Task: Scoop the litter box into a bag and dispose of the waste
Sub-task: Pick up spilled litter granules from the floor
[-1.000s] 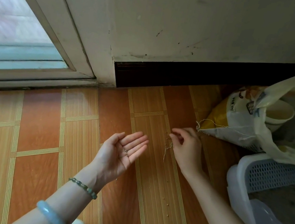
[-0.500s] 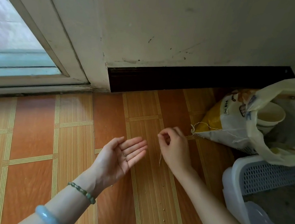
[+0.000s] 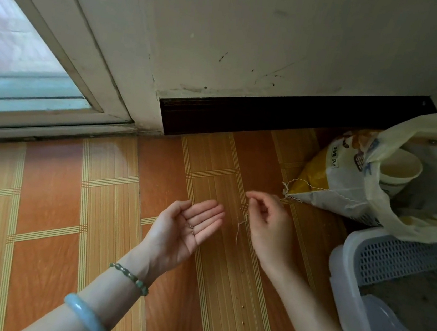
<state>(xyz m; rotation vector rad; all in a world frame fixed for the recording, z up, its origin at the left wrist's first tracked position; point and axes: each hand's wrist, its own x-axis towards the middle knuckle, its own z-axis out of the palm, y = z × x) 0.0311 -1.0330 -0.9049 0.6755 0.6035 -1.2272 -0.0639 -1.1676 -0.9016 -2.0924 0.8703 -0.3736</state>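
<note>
Left hand (image 3: 185,233) is palm up, fingers straight and loosely together, held above the floor (image 3: 50,199), with a few small grains (image 3: 191,227) lying on its fingers. Right hand (image 3: 269,222) is just beside it on the right, not touching, fingers curled with the tips pinching a thin pale thread (image 3: 240,227) that dangles down between the two hands. Both hands hover over the striped orange floor tiles, left of the litter box (image 3: 344,266).

The litter box sits at the lower right edge, near the right forearm but apart from both hands; white rim, mesh wall, grey litter (image 3: 416,297) inside. Behind it a cream plastic bag (image 3: 425,221) stands open, draped over the box's far edge, with paper cups (image 3: 401,167) inside. A yellow and white sack (image 3: 328,179) marked 5kg lies against the bag; its frayed stitched corner is near the right hand's fingertips, contact cannot be told.

More loose grains (image 3: 242,305) are scattered on the floor under the right forearm. Left wrist wears a green bead bracelet (image 3: 132,278) and a pale blue bangle (image 3: 86,317). Dark skirting board (image 3: 273,117) runs along the wall, glass door (image 3: 18,58) at far left
</note>
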